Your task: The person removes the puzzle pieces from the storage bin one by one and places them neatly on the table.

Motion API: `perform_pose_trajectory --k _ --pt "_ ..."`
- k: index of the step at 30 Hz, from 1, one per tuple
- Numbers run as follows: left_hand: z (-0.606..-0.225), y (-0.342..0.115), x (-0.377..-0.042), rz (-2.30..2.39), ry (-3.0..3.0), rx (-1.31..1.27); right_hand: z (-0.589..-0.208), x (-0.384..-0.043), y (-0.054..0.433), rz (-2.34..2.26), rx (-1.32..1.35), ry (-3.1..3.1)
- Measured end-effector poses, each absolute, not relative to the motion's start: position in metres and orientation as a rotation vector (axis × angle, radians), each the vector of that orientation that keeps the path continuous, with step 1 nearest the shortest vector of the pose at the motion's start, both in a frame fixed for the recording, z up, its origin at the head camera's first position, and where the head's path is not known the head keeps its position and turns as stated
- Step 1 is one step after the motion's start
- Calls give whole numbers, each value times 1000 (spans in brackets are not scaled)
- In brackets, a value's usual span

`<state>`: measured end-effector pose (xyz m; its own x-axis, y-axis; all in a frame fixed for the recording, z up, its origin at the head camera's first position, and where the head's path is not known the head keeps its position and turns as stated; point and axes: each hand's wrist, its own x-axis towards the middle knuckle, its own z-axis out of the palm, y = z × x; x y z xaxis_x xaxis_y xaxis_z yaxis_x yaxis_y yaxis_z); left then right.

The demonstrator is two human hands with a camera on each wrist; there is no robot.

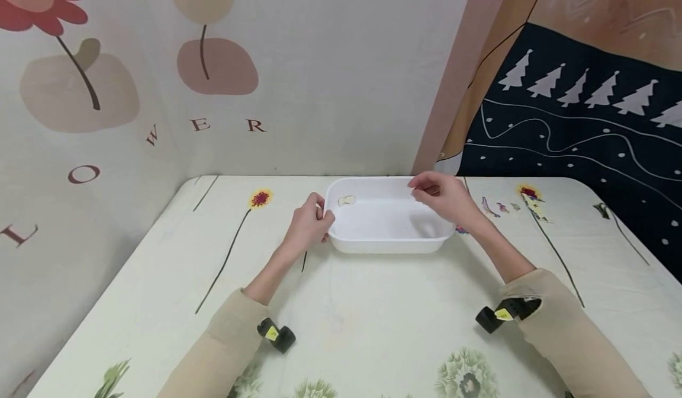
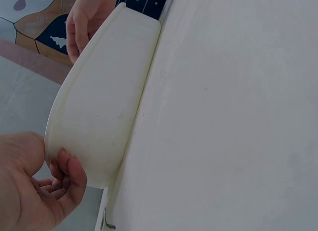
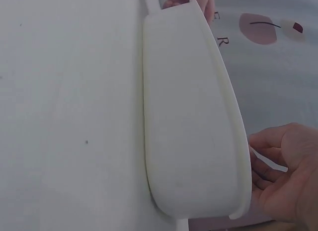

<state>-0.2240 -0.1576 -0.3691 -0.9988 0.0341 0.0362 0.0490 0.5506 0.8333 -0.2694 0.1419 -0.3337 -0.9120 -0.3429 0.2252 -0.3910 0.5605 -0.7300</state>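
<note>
A white rectangular plastic tray (image 1: pixel 391 246) stands at the far side of the table. My left hand (image 1: pixel 309 225) holds its left end, thumb over the rim and curled fingers against the outside wall, as the left wrist view (image 2: pixel 47 186) also shows. A small pale yellow flat piece (image 1: pixel 346 200) lies inside the tray near the left end. Over the tray's right end is my right hand (image 1: pixel 442 196), with thumb and forefinger close together and the other fingers bent. In the right wrist view, that hand (image 3: pixel 285 171) is partly hidden behind the rim; I cannot tell whether it holds anything.
Several small coloured flat pieces, among them a purple one (image 1: pixel 487 207), lie right of the tray. A blue and red piece (image 1: pixel 461 230) is partly hidden by the right wrist. The flower-printed cloth (image 1: pixel 341 321) covers the table, and a printed curtain (image 1: pixel 330 90) hangs behind it.
</note>
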Motion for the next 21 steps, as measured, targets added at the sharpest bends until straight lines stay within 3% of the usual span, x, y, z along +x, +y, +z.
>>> perform_pose_trajectory --k 21 --pt "-369 -158 -223 -1500 -2741 -89 -350 -291 74 1393 739 -2767"
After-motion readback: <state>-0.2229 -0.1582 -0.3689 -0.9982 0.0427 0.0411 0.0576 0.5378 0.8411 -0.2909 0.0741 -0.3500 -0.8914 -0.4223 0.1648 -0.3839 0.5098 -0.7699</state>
